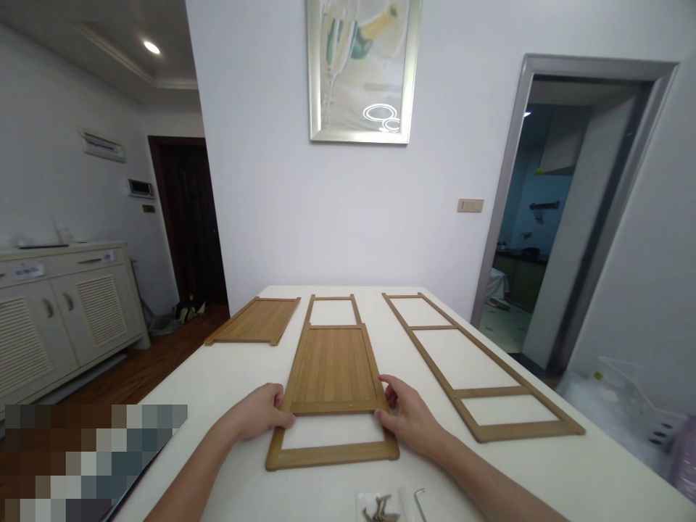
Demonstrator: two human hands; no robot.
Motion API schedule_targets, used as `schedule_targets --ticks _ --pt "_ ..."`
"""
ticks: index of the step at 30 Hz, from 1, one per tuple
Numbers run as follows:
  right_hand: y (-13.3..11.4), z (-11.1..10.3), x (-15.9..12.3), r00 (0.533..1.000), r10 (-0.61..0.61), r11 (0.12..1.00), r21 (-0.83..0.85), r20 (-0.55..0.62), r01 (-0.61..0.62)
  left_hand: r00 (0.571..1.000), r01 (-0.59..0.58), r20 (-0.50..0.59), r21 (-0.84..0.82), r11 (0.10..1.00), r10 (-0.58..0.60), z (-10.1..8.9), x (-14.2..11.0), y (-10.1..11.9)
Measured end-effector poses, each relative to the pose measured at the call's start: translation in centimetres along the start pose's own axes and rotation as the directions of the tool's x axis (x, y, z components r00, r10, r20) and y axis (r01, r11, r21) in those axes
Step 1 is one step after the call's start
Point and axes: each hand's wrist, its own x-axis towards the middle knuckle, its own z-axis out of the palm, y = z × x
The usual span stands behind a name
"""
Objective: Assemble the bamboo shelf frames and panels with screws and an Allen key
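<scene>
I've got L hand (266, 413) and R hand (405, 417) at opp. sides of the mid wooden frame (326, 458), fingers of each gripping a side rail near the close end of the brown panel (334, 362) — can't tell if that panel's on top of the frame or set in. Frame's flat on the white surface (304, 500), btwn a loose panel (255, 320) on L and a 2nd frame (489, 392) on R — bag of screws (382, 510) + hex key (420, 500) lie at the near edge of my view.
</scene>
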Motion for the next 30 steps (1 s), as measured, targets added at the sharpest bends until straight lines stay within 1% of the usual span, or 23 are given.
schedule_targets --ticks 3,6,8,11,13,15,17,19,21,23,25,27,30 --pt "-0.1 -0.2 -0.1 1.000 -0.007 1.000 0.010 0.010 0.007 1.000 -0.007 -0.019 -0.001 1.000 0.007 0.0 -0.1 0.0" --pt "-0.4 -0.5 -0.2 1.000 -0.011 0.996 0.085 0.004 0.010 0.998 -0.013 -0.057 -0.018 1.000 0.012 -0.3 -0.3 0.3" --pt "-0.5 -0.6 -0.1 0.999 0.033 0.978 0.209 -0.027 -0.027 0.998 -0.018 -0.067 -0.079 0.997 0.013 -0.5 -0.5 0.8" --pt "-0.4 -0.7 0.3 0.986 0.148 0.885 0.454 -0.070 -0.101 0.999 -0.034 -0.046 -0.284 0.958 0.021 -0.6 -0.9 1.6" --pt "-0.1 -0.7 0.6 0.977 0.199 0.825 0.550 -0.071 -0.128 0.998 -0.055 -0.036 -0.454 0.889 0.043 -0.5 -1.1 2.1" --pt "0.1 -0.8 0.8 0.973 0.221 0.795 0.590 -0.063 -0.143 0.998 -0.059 -0.009 -0.602 0.797 0.068 -0.2 -1.3 2.6" --pt "0.1 -1.0 0.9 0.969 0.241 0.764 0.627 -0.061 -0.150 0.997 -0.018 0.039 -0.719 0.695 0.066 0.0 -1.2 2.8" --pt "0.1 -1.1 0.9 0.964 0.256 0.739 0.656 -0.065 -0.152 0.997 0.037 0.069 -0.803 0.595 0.031 0.1 -1.1 2.8" --pt "-0.1 -1.2 0.8 0.962 0.264 0.720 0.677 -0.064 -0.153 0.997 0.071 0.073 -0.858 0.508 -0.016 0.1 -1.0 2.7" --pt "-0.4 -1.3 0.7 0.962 0.267 0.706 0.691 -0.061 -0.152 0.996 0.092 0.079 -0.889 0.449 -0.047 0.0 -0.9 2.7" --pt "-0.6 -1.4 0.6 0.961 0.268 0.697 0.701 -0.062 -0.149 0.993 0.114 0.101 -0.905 0.409 -0.053 0.0 -0.8 2.7" --pt "-0.7 -1.4 0.5 0.961 0.270 0.691 0.708 -0.066 -0.145 0.991 0.133 0.130 -0.914 0.384 -0.033 0.1 -0.7 2.8" --pt "-0.7 -1.5 0.4 0.961 0.266 0.686 0.714 -0.070 -0.138 0.991 0.133 0.132 -0.925 0.355 -0.028 0.4 -0.6 2.8"
